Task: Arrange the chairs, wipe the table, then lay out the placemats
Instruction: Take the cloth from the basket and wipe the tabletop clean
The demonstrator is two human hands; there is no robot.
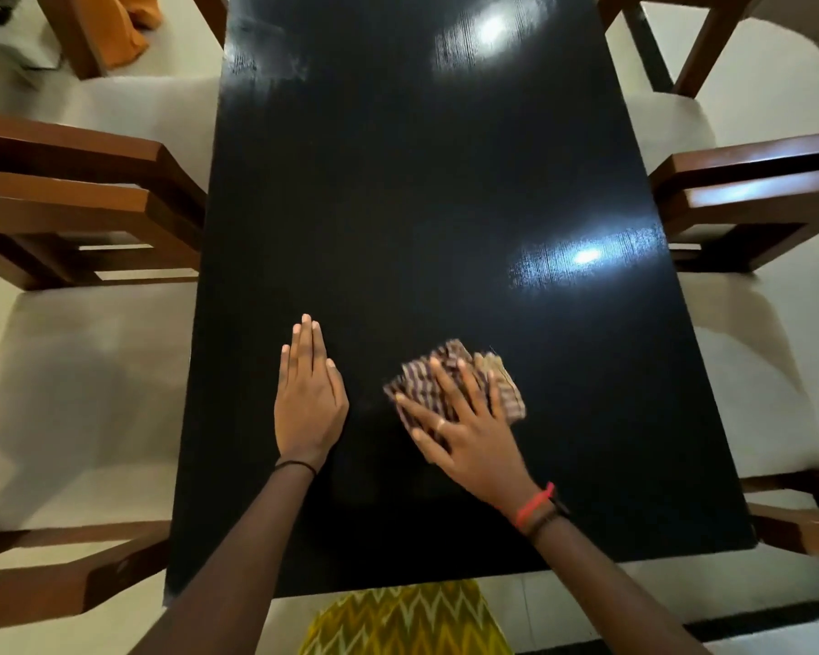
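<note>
A glossy black table (422,182) stretches away from me. My right hand (464,427) lies flat with spread fingers on a folded checked cloth (459,371), pressing it onto the near right part of the tabletop. My left hand (309,399) rests flat on the table just left of it, fingers together, holding nothing. Wooden chairs with pale seats stand along both long sides: a left chair (81,205) and a right chair (748,191). No placemats are in view.
More chairs stand at the near left (58,574), near right (804,527), far left (81,35) and far right (700,44). An orange cloth (128,26) hangs at the far left. The floor is pale tile.
</note>
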